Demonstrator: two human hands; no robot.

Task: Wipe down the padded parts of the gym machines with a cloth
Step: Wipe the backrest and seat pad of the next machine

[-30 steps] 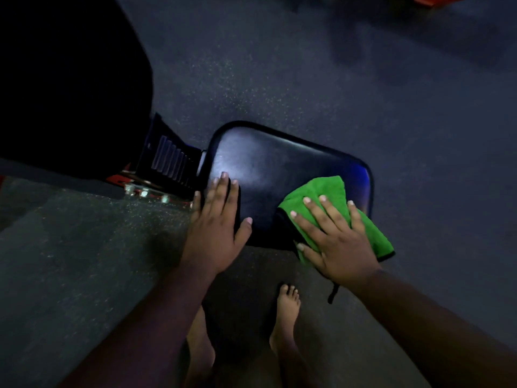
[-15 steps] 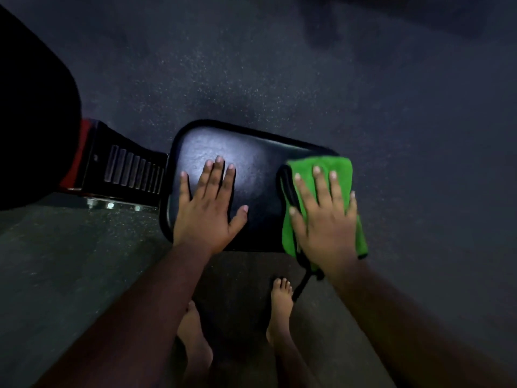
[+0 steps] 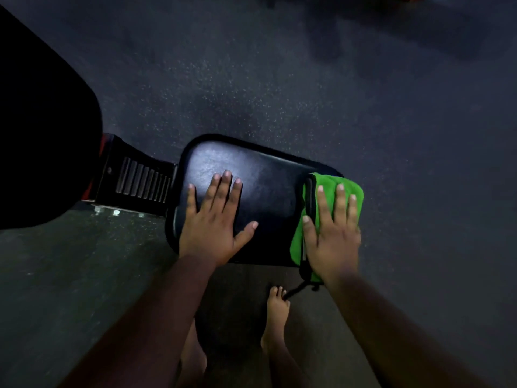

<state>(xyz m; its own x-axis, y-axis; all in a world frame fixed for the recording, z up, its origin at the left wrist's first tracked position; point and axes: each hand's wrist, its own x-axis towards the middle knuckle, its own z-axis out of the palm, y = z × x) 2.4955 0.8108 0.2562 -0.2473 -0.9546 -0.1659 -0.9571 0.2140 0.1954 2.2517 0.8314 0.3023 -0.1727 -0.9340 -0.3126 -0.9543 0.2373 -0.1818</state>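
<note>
My right hand point(image 3: 331, 236) has pushed the cloth point(image 3: 330, 189) up and over to the far right end of the pad point(image 3: 268, 191). A second ago the cloth was lower, near the front corner. Now it covers the right edge from front to back, so I think that side is nearly wiped. The middle of the pad is bare and shiny, and I guess it comes next.

My left hand point(image 3: 214, 228) has slid further onto the pad too. It lies flat, fingers spread wide, holding nothing, just keeping the pad steady.

My right hand is flat as well, fingers straight and a bit apart, pressing down on the green cloth, not squeezing it. Both my arms reach forward from below. My bare foot point(image 3: 275, 312) stands on the floor point(image 3: 279, 79) under the pad.
</note>
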